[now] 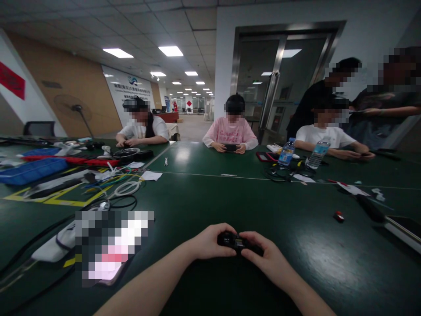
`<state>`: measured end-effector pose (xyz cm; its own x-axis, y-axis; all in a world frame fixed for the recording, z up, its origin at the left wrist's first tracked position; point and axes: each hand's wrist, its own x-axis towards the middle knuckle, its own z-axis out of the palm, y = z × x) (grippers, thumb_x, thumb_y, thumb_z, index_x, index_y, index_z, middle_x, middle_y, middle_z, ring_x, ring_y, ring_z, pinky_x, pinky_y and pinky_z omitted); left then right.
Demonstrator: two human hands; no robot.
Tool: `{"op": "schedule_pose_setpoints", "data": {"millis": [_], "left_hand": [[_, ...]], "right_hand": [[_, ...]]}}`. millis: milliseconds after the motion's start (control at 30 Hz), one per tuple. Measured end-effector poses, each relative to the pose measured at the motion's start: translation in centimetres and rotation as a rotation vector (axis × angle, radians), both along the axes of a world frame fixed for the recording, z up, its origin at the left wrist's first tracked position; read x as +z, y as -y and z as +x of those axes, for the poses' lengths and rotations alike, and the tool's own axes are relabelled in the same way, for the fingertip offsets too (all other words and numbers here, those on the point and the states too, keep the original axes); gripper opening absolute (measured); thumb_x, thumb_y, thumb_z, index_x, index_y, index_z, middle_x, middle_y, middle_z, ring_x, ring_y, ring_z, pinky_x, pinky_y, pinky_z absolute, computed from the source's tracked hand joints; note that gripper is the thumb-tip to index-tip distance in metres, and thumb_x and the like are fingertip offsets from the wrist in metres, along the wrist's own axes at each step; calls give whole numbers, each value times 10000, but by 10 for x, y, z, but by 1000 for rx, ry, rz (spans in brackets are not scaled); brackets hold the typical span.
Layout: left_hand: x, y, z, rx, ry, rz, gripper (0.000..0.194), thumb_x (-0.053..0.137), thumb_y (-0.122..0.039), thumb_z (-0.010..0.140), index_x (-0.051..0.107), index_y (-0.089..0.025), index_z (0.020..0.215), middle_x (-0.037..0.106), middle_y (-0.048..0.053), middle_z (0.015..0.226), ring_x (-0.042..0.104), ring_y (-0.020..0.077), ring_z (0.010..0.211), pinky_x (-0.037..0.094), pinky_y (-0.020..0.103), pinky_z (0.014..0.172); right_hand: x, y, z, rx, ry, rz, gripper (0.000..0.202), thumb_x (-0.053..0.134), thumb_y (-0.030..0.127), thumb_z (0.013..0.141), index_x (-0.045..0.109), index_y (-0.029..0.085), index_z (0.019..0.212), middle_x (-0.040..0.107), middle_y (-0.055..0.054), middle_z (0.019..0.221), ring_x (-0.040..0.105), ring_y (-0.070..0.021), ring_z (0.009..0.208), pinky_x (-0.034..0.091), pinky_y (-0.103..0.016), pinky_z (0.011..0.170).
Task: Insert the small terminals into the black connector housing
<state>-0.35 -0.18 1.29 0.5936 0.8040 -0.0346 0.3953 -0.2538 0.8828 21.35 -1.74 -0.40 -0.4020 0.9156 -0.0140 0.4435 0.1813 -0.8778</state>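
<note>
Device (237, 241) (blk) is R of phone (121, 248), on/above table (187, 197), can't tell which; L hand (211, 241) & R hand (268, 253) both grip its ends. Sm. red item (338, 216) sits farther R of phone.

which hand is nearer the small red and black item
Right. The right hand holds the right end of a black object, with the red and black item farther right and forward; the left hand holds the object's left end, farther away.
</note>
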Motion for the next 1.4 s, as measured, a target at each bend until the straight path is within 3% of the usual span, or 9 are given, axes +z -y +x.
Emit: {"op": "schedule_pose_setpoints", "data": {"millis": [500, 1400], "left_hand": [[3, 1, 0, -30, -18, -19, 415, 681, -233, 744, 538, -220, 1133, 567, 32, 1045, 562, 195, 933, 467, 319, 793], [-6, 1, 1, -20, -39, 63, 401, 665, -238, 734, 541, -220, 1116, 582, 31, 1040, 562, 196, 912, 458, 301, 783]], "right_hand": [[-3, 2, -2, 15, 16, 32, 318, 598, 265, 779, 599, 269, 1097, 661, -22, 1039, 595, -225, 987, 448, -381, 888], [1, 2, -5, 1, 82, 21, 333, 590, 237, 757, 605, 267, 1088, 649, -16, 1055, 567, -232, 1008, 422, -355, 888]]}}
